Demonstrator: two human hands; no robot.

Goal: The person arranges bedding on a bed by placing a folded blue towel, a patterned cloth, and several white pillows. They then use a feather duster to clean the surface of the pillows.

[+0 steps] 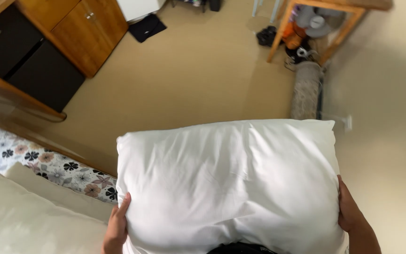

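Note:
A large white pillow (226, 183) fills the lower middle of the head view, held up in front of me above the floor. My left hand (117, 228) grips its lower left edge, thumb on the front face. My right hand (349, 209) presses against its right side, fingers hidden behind the pillow. The pillow's bottom edge is cut off by the frame.
A bed with a flowered sheet (34, 162) and a cream cover (19, 216) lies at the lower left. Wooden cabinets (78, 30) stand at the upper left. A rolled rug (306, 89), a wooden table (327, 19) with a fan under it and dark items sit on the tan floor.

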